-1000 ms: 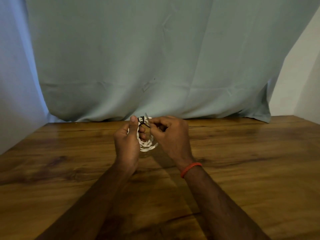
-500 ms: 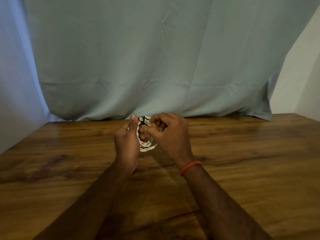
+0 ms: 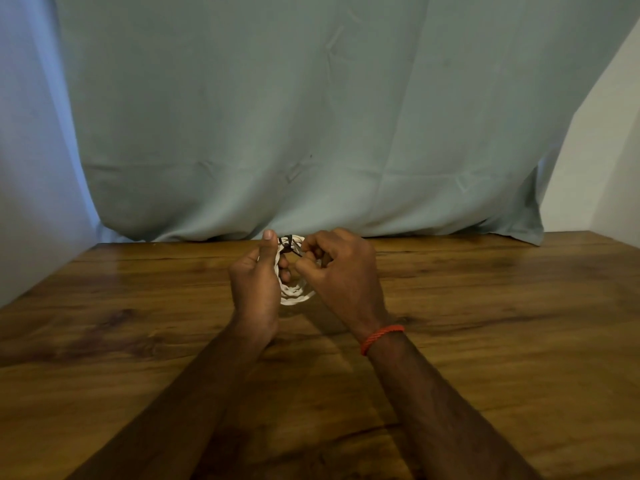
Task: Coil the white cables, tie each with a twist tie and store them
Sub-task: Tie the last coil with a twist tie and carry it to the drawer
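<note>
Right hand [image 3: 341,271] shifted slightly, pinching tie [image 3: 287,245] on cable [image 3: 294,295]

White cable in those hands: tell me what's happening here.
A person is tying up a coiled white cable, held just above the wooden table. The left hand grips the coil from the side with its thumb pointing up. The right hand pinches the dark twist tie that sits across the top of the coil. Whether the tie is fully twisted shut cannot be told, and the coil has not yet been stored.
</note>
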Demonstrator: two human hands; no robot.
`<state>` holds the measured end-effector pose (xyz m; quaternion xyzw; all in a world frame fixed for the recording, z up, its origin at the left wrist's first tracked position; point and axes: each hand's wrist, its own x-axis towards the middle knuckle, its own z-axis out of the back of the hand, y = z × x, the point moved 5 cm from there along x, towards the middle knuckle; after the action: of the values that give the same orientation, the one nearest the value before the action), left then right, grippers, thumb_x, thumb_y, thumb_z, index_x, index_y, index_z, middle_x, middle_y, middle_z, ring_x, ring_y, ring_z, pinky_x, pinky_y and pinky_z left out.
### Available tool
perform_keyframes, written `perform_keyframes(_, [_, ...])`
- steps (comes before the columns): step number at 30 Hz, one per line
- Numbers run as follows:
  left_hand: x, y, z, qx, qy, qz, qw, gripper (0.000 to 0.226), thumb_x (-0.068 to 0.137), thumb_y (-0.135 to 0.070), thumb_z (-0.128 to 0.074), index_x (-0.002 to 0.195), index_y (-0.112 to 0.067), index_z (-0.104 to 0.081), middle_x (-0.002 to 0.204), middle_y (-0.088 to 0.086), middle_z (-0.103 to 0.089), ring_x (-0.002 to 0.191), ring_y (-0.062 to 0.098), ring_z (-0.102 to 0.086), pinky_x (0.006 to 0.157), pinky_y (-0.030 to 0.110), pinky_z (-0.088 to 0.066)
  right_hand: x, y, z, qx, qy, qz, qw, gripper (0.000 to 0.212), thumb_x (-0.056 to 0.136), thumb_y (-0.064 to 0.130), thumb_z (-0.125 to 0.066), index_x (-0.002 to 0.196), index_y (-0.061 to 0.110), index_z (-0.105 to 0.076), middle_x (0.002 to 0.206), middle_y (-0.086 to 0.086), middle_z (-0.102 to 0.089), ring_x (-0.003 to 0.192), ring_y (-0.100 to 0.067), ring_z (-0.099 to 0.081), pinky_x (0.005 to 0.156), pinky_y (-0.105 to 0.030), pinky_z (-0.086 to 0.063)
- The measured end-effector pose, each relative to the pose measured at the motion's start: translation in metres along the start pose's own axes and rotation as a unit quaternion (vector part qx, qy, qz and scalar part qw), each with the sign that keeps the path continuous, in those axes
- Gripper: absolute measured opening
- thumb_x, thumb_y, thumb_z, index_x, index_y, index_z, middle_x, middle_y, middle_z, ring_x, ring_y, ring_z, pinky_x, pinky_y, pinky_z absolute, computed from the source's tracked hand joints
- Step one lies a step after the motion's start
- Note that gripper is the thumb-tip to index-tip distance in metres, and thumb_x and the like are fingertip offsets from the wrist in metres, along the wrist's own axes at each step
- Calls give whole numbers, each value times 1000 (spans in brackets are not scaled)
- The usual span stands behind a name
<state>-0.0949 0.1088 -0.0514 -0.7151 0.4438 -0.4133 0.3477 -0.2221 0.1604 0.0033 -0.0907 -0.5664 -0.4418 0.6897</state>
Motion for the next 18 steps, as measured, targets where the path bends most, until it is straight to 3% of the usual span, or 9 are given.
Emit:
perform_keyframes(3, [-1, -9, 0, 47, 20, -49, 997, 50, 87, -58, -62, 54, -20, -62, 53, 8, -53, 55, 24, -47, 60, 39, -39, 0, 0, 2, 14, -4, -4, 1000, 14, 73, 21, -62, 76, 12, -72, 69, -2, -60, 59, -14, -53, 54, -36, -48])
perform_keyframes(8, [-3, -16, 0, 60, 15, -87, 994, 50, 99, -39, -59, 54, -18, -57, 50, 5, -49, 45, 17, -44, 51, 29, -35, 2, -6, 4, 62, -22, -49, 997, 17, 70, 6, -73, 85, 14, -79, 70, 5, -66, 58, -1, -53, 58, -12, -42])
perform_keyframes(13, [-2, -17, 0, 63, 12, -95, 993, 49, 100, -35, -58, 56, -13, -56, 50, 3, -48, 44, 14, -41, 49, 26, -33, 2, -8, 3, 126, -24, -93, 987, 21, 73, 4, -74, 91, 13, -79, 69, 5, -70, 55, -3, -54, 54, -17, -46])
perform_keyframes(18, [-6, -19, 0, 79, 13, -108, 991, 49, 101, -34, -56, 59, -9, -56, 49, 3, -48, 43, 11, -41, 45, 22, -33, 2, -8, 4, 181, -36, -118, 976, 7, 80, 7, -76, 84, 10, -81, 66, 4, -72, 54, 0, -58, 55, -12, -43])
